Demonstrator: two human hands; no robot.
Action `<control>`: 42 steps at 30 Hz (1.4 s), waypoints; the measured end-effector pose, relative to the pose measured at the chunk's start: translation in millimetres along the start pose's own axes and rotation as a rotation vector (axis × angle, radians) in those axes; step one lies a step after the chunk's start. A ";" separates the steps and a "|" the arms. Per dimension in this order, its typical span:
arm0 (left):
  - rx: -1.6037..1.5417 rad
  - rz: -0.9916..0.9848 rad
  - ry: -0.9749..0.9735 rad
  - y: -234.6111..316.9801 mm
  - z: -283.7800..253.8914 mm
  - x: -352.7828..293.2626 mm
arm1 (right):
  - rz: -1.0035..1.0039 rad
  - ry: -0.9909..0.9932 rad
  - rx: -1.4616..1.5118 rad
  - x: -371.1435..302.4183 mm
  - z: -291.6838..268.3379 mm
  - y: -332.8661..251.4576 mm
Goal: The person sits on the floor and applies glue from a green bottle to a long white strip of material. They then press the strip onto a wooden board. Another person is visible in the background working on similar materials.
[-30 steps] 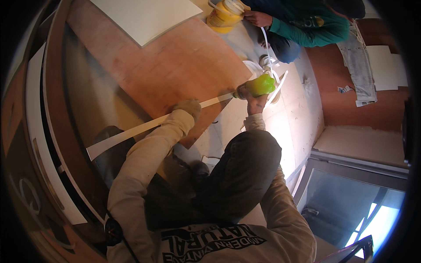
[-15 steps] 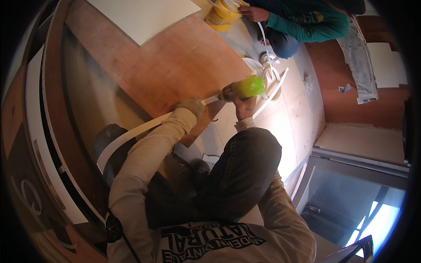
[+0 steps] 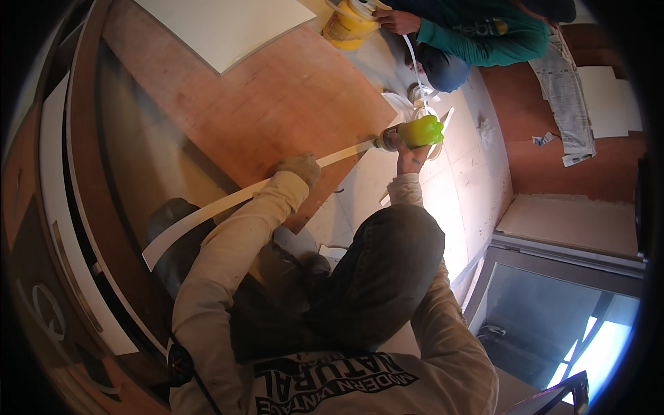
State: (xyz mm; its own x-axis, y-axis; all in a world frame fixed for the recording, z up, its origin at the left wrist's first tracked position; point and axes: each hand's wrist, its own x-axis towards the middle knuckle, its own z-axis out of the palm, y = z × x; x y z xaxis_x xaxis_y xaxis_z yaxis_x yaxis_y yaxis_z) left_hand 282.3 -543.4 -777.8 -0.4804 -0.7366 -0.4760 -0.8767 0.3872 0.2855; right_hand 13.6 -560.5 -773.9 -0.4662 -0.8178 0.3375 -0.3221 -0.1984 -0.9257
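Pale tiled floor (image 3: 477, 173) spreads through the middle and right of the frame, brightest beside my right knee. A broad brown board (image 3: 277, 97) lies across the upper centre, with a white panel (image 3: 228, 31) on it at the top edge. Reddish-brown boarding (image 3: 526, 166) fills the right, and a metal-framed glass pane (image 3: 539, 311) the lower right. At upper right a co-worker (image 3: 498, 45) in a green sleeve crouches by a yellow bucket (image 3: 344, 29).

The board looks smooth and faintly mottled. My pale strip (image 3: 207, 209) is long, flat and narrow, bending in a gentle arc from left of centre toward the middle. The bottle (image 3: 423, 131) is rounded and bright green at its base, darker toward the neck, which points at the strip's upper end.

My left hand (image 3: 299, 171) is closed over the strip at the frame's centre; its fingertips are hidden. My right hand (image 3: 411, 159) is wrapped round the bottle; I can't tell whether it also pinches the strip.

Compared with half a second ago, the bottle sits farther right, with more strip showing between my hands, while my left hand is almost where it was.
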 end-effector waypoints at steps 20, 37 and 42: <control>-0.281 -0.167 0.000 23.0 -3.1 22.1 | -0.019 -0.233 -0.059 -42.4 28.8 -11.2; 0.102 -0.091 0.090 1.1 34.3 25.8 | 0.000 0.072 -0.167 18.9 -27.8 32.6; 0.075 -0.106 0.045 -5.9 37.3 28.5 | -0.070 0.171 -0.152 39.1 -57.3 37.0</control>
State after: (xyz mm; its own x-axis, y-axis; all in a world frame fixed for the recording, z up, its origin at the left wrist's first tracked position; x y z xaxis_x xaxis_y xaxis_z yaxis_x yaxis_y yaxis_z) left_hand 272.8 -545.9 -824.0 -0.3848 -0.7991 -0.4619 -0.9228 0.3448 0.1722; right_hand -63.7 -568.9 -785.1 -0.5667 -0.6991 0.4361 -0.4728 -0.1575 -0.8670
